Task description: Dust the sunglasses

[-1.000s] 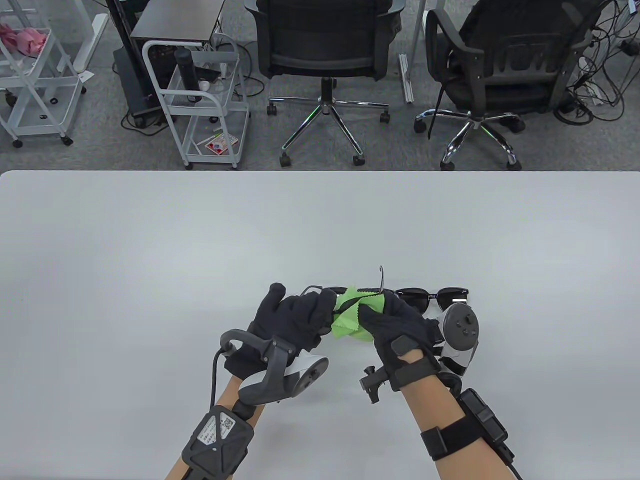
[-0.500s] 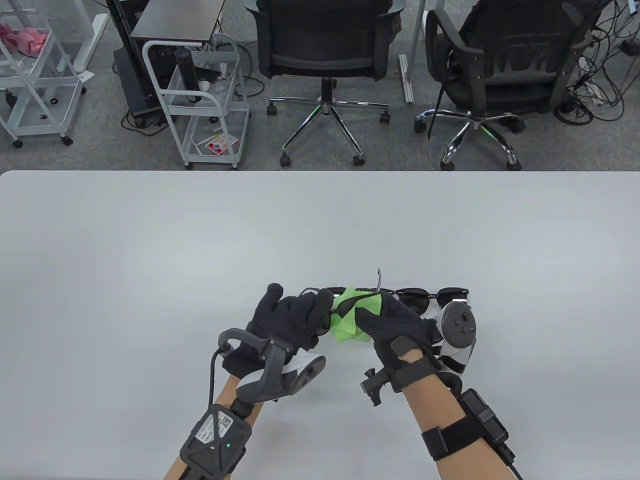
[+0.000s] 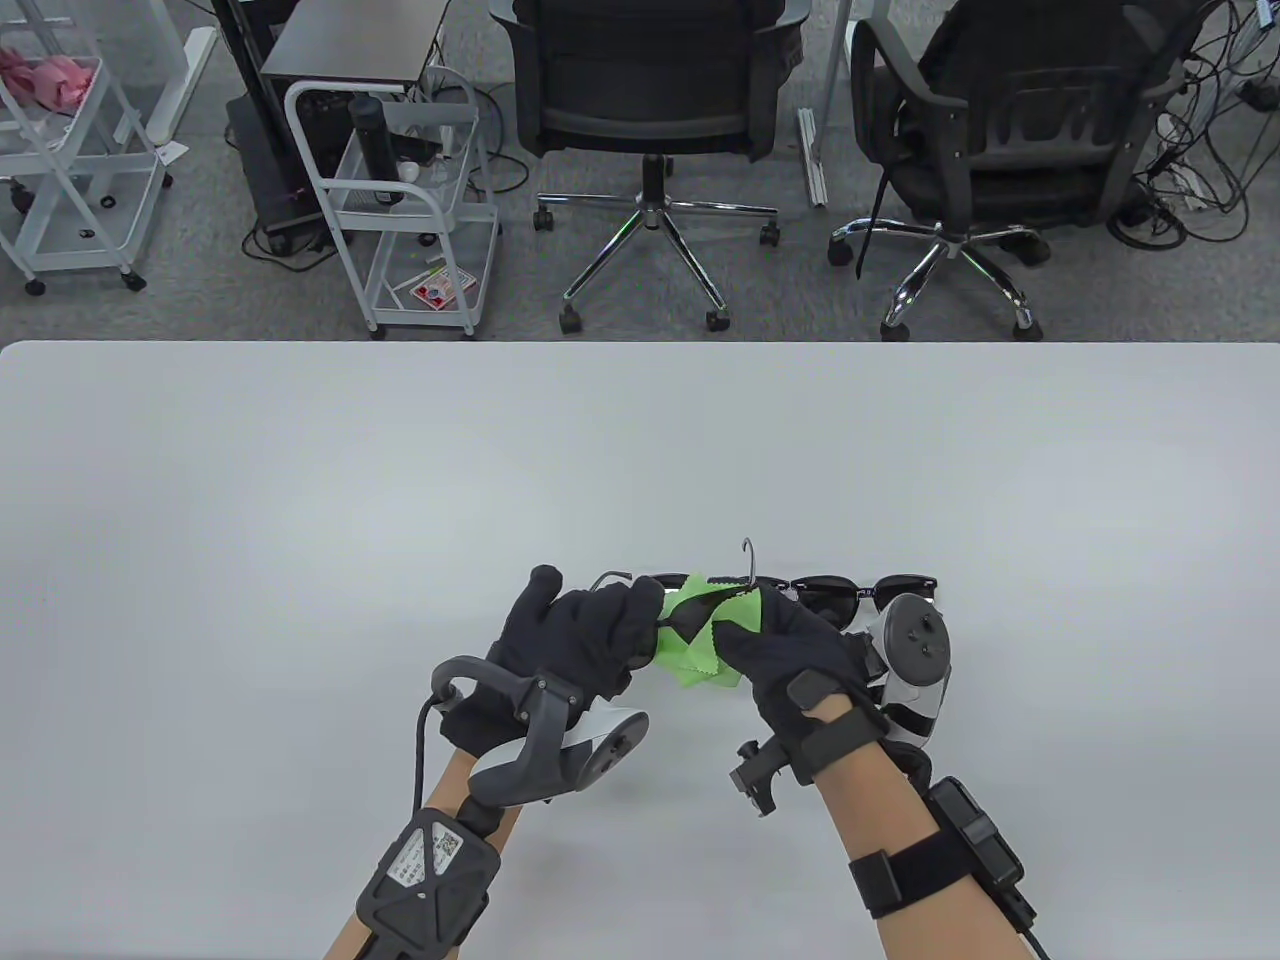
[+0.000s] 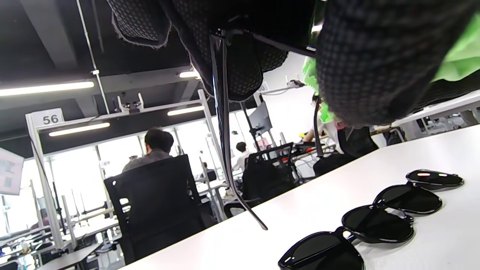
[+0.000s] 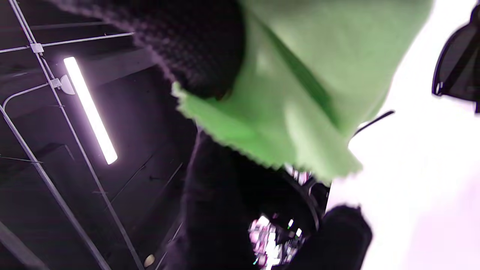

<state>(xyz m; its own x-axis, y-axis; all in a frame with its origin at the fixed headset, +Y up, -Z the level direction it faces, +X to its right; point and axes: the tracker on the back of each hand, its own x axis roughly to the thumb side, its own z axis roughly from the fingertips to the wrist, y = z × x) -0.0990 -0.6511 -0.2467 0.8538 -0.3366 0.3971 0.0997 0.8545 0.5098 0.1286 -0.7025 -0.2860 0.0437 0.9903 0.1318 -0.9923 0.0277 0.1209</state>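
Sunglasses [image 3: 678, 617] dark-lensed in left grip [image 3: 575, 640], green cloth [image 3: 712, 640] pinched by right grip [image 3: 790, 650]

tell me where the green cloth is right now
In the table view the green cloth is near the table's front edge at center, pinched between the left hand and right hand, just in front of the sunglasses on the table.

Your left hand [image 3: 580, 640] and right hand [image 3: 790, 650] meet above the near table edge, fingers curled and pinching, both forearms angling inward.
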